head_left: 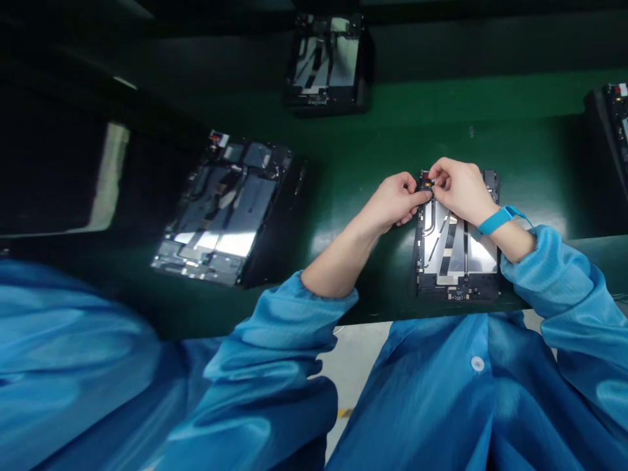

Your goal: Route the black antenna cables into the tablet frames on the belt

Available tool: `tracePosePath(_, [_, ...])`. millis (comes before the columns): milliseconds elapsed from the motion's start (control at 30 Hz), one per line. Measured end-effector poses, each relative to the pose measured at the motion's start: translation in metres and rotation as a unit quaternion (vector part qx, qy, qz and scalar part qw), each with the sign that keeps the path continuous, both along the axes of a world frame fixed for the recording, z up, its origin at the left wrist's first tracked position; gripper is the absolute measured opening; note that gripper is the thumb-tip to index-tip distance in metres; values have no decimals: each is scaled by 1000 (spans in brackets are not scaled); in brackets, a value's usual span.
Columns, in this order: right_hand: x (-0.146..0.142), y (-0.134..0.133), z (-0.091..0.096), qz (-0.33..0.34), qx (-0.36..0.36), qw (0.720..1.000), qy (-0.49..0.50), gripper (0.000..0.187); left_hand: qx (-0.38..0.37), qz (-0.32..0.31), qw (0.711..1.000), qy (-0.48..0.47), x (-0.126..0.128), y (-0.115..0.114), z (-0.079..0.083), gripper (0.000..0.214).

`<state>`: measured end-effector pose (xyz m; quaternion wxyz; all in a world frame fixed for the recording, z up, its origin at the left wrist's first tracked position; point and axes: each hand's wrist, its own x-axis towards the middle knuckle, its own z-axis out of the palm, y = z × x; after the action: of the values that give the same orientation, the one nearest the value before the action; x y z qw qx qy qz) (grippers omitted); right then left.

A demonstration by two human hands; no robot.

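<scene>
An opened tablet (458, 252) lies on the green table in front of me, its silver inner plate, dark flex cables and small circuit boards showing. Both hands meet at its top left corner, by a small red and yellow part (428, 183). My left hand (395, 201) has its thumb or a finger pressed on that corner, the other fingers curled in. From the right, my right hand (458, 186) reaches over the top edge, thumb and forefinger pinched close together. Whatever lies between the fingertips is too small to make out. A blue strap (501, 220) circles my right wrist.
To the left, another opened tablet (226, 209) rests tilted on a dark stack. One more opened tablet (326, 59) sits on a stack at the back, and part of another device (619, 124) shows at the right edge. A blue-sleeved person (73, 353) is close on my left.
</scene>
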<state>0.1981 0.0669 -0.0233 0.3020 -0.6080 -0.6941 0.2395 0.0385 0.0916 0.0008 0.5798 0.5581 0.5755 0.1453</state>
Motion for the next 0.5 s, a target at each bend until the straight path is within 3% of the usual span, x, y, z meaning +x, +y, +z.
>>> tracePosePath(133, [14, -24, 1, -47, 112, 992, -37, 21, -6, 18, 999, 33, 6, 0, 3, 31])
tracePosePath(200, [26, -46, -1, -100, 130, 986, -36, 27, 14, 3, 998, 65, 2, -3, 4, 21])
tracePosePath(267, [38, -74, -7, -161, 107, 981, -8, 45, 87, -35, 989, 113, -8, -11, 3, 10])
tracePosePath(333, [45, -101, -14, -194, 47, 979, 46, 62, 190, -86, 964, 167, -20, -24, 0, 29])
tracePosePath(400, [44, -122, -20, -180, -4, 980, 88, 71, 256, -126, 938, 198, -28, -39, -7, 44])
tracePosePath(500, [32, -138, -27, -152, -21, 982, 112, 75, 240, -112, 953, 150, -27, -56, -21, 51])
